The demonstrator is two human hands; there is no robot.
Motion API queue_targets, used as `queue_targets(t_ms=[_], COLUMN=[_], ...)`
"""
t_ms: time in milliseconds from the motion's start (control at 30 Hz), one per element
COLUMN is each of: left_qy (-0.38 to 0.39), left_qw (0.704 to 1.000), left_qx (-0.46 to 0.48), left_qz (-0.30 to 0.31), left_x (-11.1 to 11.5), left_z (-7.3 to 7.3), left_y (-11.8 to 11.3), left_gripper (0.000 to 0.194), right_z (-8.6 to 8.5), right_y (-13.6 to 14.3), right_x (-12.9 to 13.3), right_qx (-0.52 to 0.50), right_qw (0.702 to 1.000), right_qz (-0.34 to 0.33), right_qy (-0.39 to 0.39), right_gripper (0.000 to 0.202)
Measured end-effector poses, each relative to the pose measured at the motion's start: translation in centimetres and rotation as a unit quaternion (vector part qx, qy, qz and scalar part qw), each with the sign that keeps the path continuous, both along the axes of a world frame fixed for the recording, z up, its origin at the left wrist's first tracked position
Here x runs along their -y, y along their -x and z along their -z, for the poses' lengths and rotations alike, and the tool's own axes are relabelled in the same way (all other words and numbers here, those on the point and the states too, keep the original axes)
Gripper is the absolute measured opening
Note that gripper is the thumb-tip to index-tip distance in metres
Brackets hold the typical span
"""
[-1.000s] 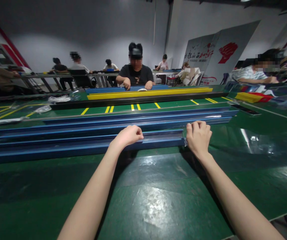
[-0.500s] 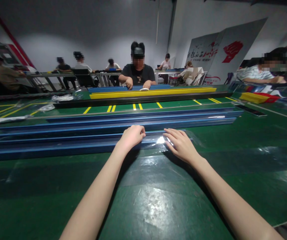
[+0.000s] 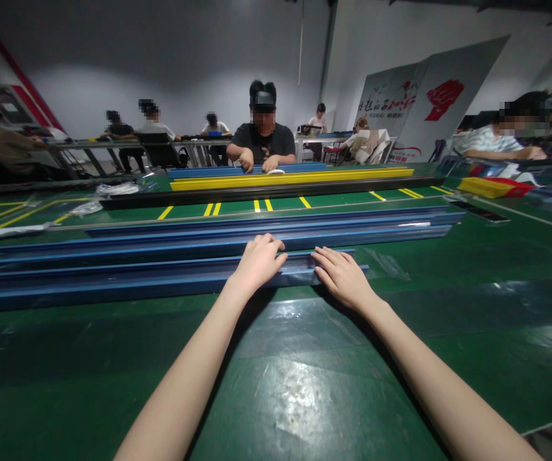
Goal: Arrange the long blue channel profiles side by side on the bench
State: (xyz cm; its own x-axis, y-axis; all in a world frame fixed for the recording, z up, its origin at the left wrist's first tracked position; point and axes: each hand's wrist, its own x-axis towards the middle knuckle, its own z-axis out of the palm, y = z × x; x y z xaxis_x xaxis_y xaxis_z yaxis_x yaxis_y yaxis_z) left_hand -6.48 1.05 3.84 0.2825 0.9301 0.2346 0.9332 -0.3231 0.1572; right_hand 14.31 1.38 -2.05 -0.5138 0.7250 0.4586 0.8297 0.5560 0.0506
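Near blue channel (image 3: 113, 282) runs mid-left to center. Right hand (image 3: 346, 275) near its end, fingers loosely spread. Left hand (image 3: 259, 261) fingers bunched, can't tell if pinching. Looks mid-job tbh, rear blue channels (image 3: 353, 238) untouched.

Free tabletop (image 3: 295, 403) nearside, blue channels (image 3: 113, 291) crosswise beyond
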Motion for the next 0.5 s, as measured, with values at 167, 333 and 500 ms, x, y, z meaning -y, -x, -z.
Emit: queue_targets(t_ms=[167, 333, 500], left_qy=[0.018, 0.045, 0.074], left_qw=[0.999, 0.998, 0.996], left_qx=[-0.007, -0.017, -0.032], left_qz=[0.032, 0.040, 0.033], left_x=[0.2, 0.2, 0.3], left_z=[0.4, 1.2, 1.8], left_y=[-0.4, -0.9, -1.1], left_gripper=[0.033, 0.043, 0.052], right_z=[-0.3, -0.4, -0.7], right_y=[-0.9, -2.3, -2.8], right_x=[-0.3, -0.7, -0.7], right_qx=[0.004, 0.020, 0.030], right_qw=[1.000, 0.999, 0.998], right_qz=[0.021, 0.026, 0.043], right_qy=[0.006, -0.009, -0.031], right_gripper=[0.044, 0.043, 0.041])
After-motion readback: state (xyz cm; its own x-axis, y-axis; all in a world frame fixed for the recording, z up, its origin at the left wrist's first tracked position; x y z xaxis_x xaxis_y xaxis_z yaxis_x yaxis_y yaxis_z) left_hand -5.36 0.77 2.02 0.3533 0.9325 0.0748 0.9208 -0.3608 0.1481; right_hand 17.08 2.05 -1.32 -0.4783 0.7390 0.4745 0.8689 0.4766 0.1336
